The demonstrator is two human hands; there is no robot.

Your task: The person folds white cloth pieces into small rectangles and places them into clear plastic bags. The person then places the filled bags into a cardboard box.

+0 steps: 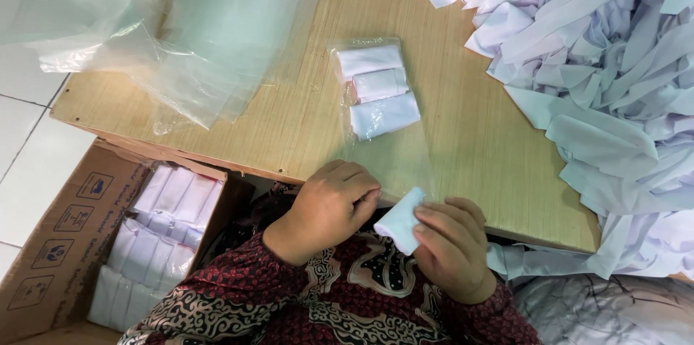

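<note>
My right hand (452, 244) grips a small folded white cloth piece (401, 221) at the near edge of the wooden table (289, 114). My left hand (329, 208) is curled beside it, fingers pinching the open end of a clear plastic bag (379, 110). The bag lies flat on the table and holds three folded white cloth pieces stacked in a column. The folded piece in my right hand sits just at the bag's mouth.
A large heap of white fabric strips (600, 63) covers the table's right side and hangs over the edge. Loose clear plastic sheets (144, 27) lie at the back left. A cardboard box (65, 244) with packed white bundles (159, 236) stands on the floor at the left.
</note>
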